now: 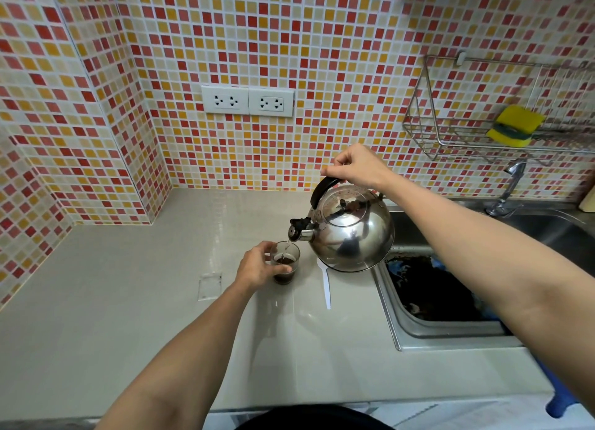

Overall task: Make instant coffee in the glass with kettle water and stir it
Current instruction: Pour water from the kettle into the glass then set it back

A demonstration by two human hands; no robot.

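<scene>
A small clear glass (287,265) stands on the grey counter (128,300) with dark coffee liquid inside. My left hand (257,267) is wrapped around its left side. My right hand (357,165) grips the black handle of a shiny steel kettle (351,233), which is tilted left above the counter. A thin stream of water runs from the kettle's spout into the glass. A white plastic spoon (326,288) lies flat on the counter just right of the glass, partly under the kettle.
A steel sink (399,326) with a dark pan inside is at the right, its tap (508,188) behind. A wire rack (457,146) on the tiled wall holds a yellow sponge (515,125). Two sockets (248,101) sit on the back wall. A torn clear wrapper (210,286) lies left of the glass.
</scene>
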